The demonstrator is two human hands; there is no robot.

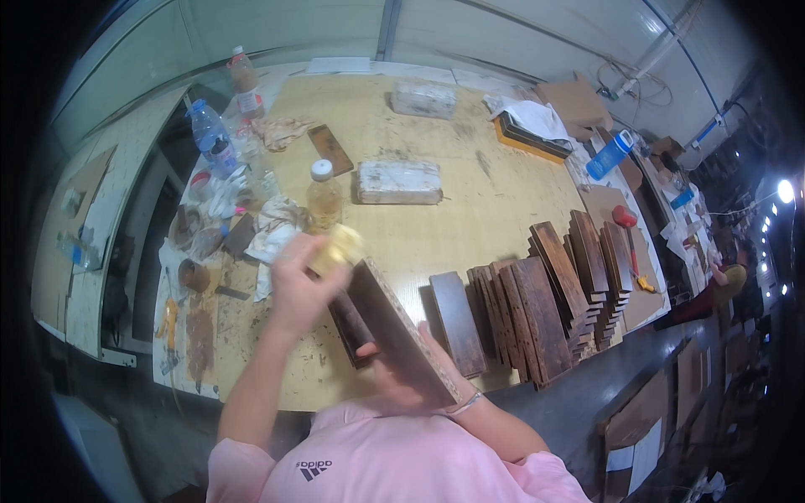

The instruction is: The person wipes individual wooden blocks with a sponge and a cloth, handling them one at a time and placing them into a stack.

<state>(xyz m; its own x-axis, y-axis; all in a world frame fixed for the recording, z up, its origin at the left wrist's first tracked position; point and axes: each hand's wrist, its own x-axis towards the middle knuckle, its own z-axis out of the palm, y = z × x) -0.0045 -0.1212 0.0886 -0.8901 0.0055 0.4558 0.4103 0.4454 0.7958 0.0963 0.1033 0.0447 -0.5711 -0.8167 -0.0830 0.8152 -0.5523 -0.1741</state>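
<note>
My left hand (300,277) is closed around a yellow sponge (340,248), both slightly blurred. It is beside the upper end of a dark brown wooden board (394,331). My right hand (404,369) grips that board from below and behind its edge, holding it up on a slant before my chest. Another dark board (345,323) lies on the table just left of the held one. On the right, a single board (457,323) lies flat, and beside it several dark boards (524,318) lean against each other.
The wooden table (377,239) holds two white-wrapped blocks (398,183), a bottle of yellowish liquid (324,201) and crumpled rags (281,222). Plastic bottles (211,138) stand at far left. Stacked boards (587,251), a red-headed mallet (625,218) and a blue bottle (610,155) sit right.
</note>
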